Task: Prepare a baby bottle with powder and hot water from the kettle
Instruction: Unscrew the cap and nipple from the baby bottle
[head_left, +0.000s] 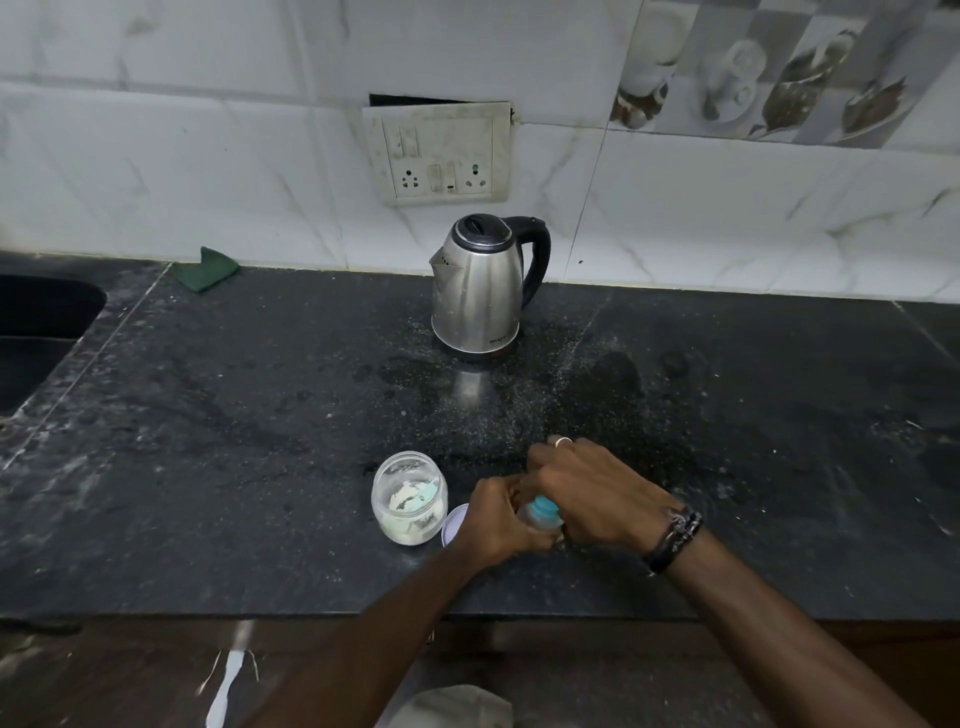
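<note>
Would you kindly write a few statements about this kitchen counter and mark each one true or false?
1. The stainless steel electric kettle stands upright on the black stone counter, lid closed. True.
2. The clear plastic jar of white powder has its lid on. False: it is open, and a pale round lid lies beside it.
3. Both hands are on the small bottle with the teal collar. True: the left hand and the right hand both have a grip on it.
4. The kettle's spout faces right. False: the spout faces left, the black handle right.
5. A green cloth lies at the wall, left of the kettle. True.
</note>
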